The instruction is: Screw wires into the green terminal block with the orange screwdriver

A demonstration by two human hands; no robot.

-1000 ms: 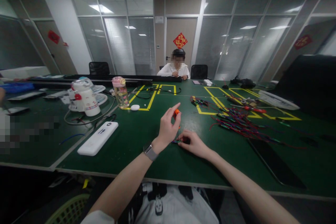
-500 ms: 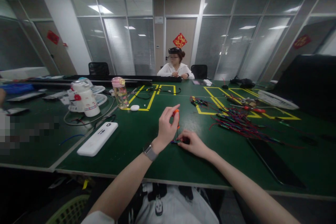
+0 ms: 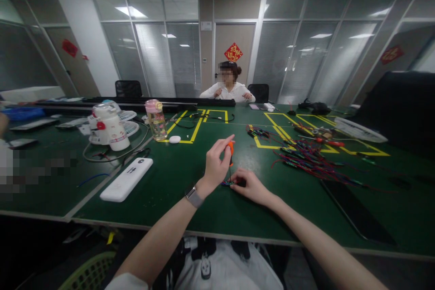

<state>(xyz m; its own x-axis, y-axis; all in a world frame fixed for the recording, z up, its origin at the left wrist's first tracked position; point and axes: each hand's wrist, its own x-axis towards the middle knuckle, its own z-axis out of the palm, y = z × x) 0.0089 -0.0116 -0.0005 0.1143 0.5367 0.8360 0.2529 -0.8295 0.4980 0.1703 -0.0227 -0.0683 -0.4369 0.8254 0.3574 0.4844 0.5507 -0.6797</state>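
In the head view my left hand [image 3: 217, 163] is closed around the orange handle of a screwdriver [image 3: 231, 147]. The screwdriver stands upright, its thin shaft pointing down at a small green part with wires [image 3: 226, 183] on the table. My right hand [image 3: 249, 186] rests on the green tabletop [image 3: 210, 213], fingers pinched on that small part beside the shaft tip. The fingers hide most of the part. To the right lies a heap of similar small green parts with red and dark wires [image 3: 309, 158].
A white power bank [image 3: 127, 180] lies to the left, a white earbud case [image 3: 174, 139] and a pink-lidded bottle [image 3: 155, 120] behind it. A dark flat tablet-like slab [image 3: 356, 213] lies on the right. Across the table sits a person [image 3: 228, 86] in white.
My left fingers have shifted slightly on the orange handle, which shows more now. My right hand stays put. The person opposite has moved their hands apart.
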